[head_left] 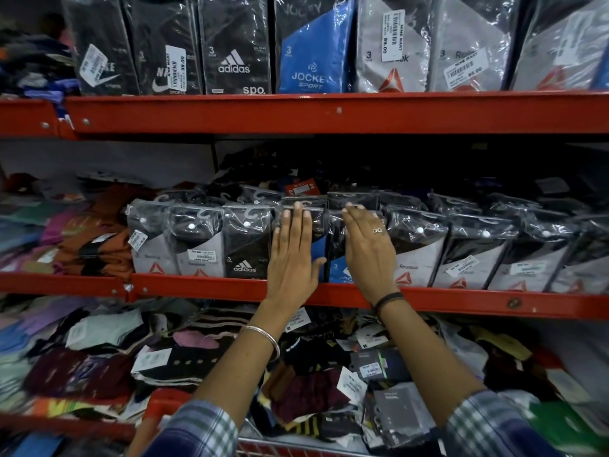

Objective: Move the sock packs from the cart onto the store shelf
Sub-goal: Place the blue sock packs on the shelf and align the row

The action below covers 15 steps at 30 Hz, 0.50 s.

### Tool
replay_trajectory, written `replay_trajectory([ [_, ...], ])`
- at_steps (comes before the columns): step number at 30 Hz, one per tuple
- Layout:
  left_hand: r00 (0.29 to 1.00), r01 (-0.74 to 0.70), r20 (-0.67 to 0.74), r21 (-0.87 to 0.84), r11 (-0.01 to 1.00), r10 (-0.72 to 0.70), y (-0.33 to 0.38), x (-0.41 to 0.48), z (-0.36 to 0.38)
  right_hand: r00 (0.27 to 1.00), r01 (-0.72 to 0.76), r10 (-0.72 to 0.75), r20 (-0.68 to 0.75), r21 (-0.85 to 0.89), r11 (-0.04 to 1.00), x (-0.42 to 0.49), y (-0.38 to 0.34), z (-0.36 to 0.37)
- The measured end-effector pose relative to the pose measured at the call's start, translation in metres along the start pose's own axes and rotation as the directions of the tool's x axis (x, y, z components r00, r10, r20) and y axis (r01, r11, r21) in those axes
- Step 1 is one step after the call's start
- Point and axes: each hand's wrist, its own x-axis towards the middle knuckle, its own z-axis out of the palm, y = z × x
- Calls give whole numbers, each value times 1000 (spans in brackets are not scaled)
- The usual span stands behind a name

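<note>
- blue Jockey sock pack (pixel 324 258) stands on the middle red shelf (pixel 197 286), wedged between both hands
- left hand (pixel 291 255) and right hand (pixel 369 249) flat, fingers spread, pressing its neighbours, probably not gripping

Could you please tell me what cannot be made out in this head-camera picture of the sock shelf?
- The packs under the left hand and right hand: their fronts are mostly covered, with only a bit of blue pack showing.
- The cart: only a strip of its rim shows at the bottom edge, so its contents are unseen.
- Price labels: too small to read.
- The back of the middle shelf: too dark.
</note>
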Motion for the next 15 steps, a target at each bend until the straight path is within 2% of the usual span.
replay_trajectory([
  [2,1000,3,11,13,1000,-3,-3,-10,12,992,8,-1,129,-49,999,-14,-1,-3],
  [7,999,-32,36,44,999,30,-14,-25,36,920,82,-62,387,-37,996,-65,3,3],
  [15,993,-99,78,73,992,93,-24,-24,43,849,52,-61,525,32,998,-62,6,1],
])
